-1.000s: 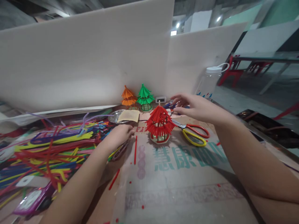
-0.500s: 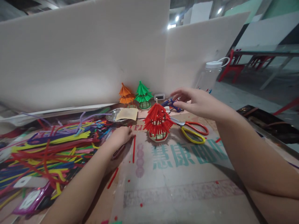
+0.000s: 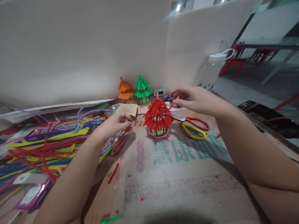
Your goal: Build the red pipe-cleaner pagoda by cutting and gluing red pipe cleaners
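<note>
My left hand [image 3: 118, 124] is closed beside the pile of pipe cleaners, its fingertips pinched on a short red pipe cleaner piece [image 3: 129, 128] that is mostly hidden. Over a blue tool that looks like a glue gun [image 3: 168, 98], my right hand [image 3: 187, 98] has its fingers curved and apart; whether they touch it is unclear. Between the hands stands a small red two-tiered pagoda [image 3: 158, 116] made of pipe cleaners, on a pale base. Scissors [image 3: 193, 127] with one red and one yellow handle lie to its right, blades towards it.
Orange [image 3: 125, 91] and green [image 3: 143, 90] pagodas stand against the white partition [image 3: 88, 49]. Many coloured pipe cleaners [image 3: 46, 146] cover the left side. A clear bottle [image 3: 207, 73] rises at back right. Yellow paper [image 3: 127, 109] lies on a shiny dish; red scraps dot the board.
The short red piece that lay beside my left hand has left the board, and that hand has risen slightly. My right hand has come a little lower over the blue tool. The view has tilted down.
</note>
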`<state>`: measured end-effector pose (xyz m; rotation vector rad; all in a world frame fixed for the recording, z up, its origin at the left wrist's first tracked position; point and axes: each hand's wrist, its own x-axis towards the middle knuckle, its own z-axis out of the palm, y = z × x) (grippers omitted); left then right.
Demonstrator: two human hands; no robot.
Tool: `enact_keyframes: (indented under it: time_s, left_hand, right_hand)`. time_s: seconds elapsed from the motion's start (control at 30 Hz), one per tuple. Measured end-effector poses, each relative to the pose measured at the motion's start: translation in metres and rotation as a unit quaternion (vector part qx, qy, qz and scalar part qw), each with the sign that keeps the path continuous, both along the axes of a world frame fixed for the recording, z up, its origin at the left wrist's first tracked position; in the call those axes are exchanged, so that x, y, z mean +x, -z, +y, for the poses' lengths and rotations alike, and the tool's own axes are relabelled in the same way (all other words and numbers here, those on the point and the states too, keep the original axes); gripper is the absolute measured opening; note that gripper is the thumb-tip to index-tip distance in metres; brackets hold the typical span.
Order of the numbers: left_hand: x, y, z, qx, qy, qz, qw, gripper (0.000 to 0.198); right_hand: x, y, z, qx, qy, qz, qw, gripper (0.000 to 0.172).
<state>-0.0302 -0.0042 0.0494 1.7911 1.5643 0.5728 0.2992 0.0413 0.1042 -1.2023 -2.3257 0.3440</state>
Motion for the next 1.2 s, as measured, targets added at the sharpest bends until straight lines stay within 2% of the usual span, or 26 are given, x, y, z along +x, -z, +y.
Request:
enact_keyframes:
  time_s: [0.07, 0.13, 0.2, 0.27, 0.37, 0.47, 0.6, 0.7, 0.8, 0.9, 0.97, 1.1, 1.2]
  left_hand:
    - [0.008, -0.007, -0.008, 0.013, 0.0, -0.101, 0.995, 0.029]
    - [0.02, -0.011, -0.016, 0.037, 0.003, -0.115, 0.993, 0.036]
    - [0.033, -0.012, -0.025, 0.057, 0.014, -0.065, 0.996, 0.042]
    - [0.045, -0.011, -0.033, 0.051, 0.026, 0.031, 0.998, 0.04]
    - [0.059, -0.004, -0.039, 0.038, 0.05, 0.138, 0.988, 0.04]
    - [0.068, 0.008, -0.038, 0.066, 0.073, 0.133, 0.986, 0.036]
    - [0.073, 0.02, -0.035, 0.104, 0.069, 0.123, 0.985, 0.037]
    - [0.073, 0.022, -0.033, 0.109, 0.075, 0.121, 0.984, 0.036]
    - [0.071, 0.021, -0.033, 0.089, 0.134, 0.149, 0.976, 0.026]
    - [0.069, 0.012, -0.038, 0.041, 0.181, 0.184, 0.965, 0.019]
    - [0.067, -0.001, -0.045, 0.028, 0.205, 0.163, 0.965, 0.016]
    - [0.059, -0.035, -0.071, 0.107, 0.277, 0.084, 0.951, 0.016]
    - [0.053, -0.051, -0.087, 0.172, 0.302, 0.053, 0.936, 0.019]
  right_hand:
    - [-0.001, 0.001, 0.0, -0.005, 0.001, -0.009, 1.0, 0.038]
    - [-0.001, 0.002, 0.0, -0.008, 0.001, -0.01, 1.0, 0.038]
    - [-0.001, 0.002, 0.001, -0.007, -0.004, -0.004, 1.0, 0.039]
    - [0.0, 0.002, 0.001, -0.006, -0.01, 0.0, 1.0, 0.039]
    - [0.0, 0.002, 0.0, -0.007, -0.008, -0.008, 1.0, 0.039]
    - [-0.001, 0.001, -0.001, -0.003, -0.013, -0.023, 1.0, 0.039]
    - [-0.001, 0.002, -0.002, 0.002, -0.015, -0.023, 1.0, 0.038]
    - [0.0, 0.003, -0.001, 0.009, -0.012, -0.022, 1.0, 0.037]
    - [-0.001, 0.004, -0.001, 0.011, -0.017, -0.03, 0.999, 0.037]
    - [-0.001, 0.004, -0.002, 0.011, -0.018, -0.034, 0.999, 0.036]
    - [0.0, 0.004, -0.003, 0.013, -0.019, -0.032, 0.999, 0.035]
    - [0.001, 0.002, -0.003, 0.016, -0.016, -0.032, 0.999, 0.037]
    - [0.002, -0.001, -0.004, 0.012, -0.007, -0.032, 0.999, 0.037]
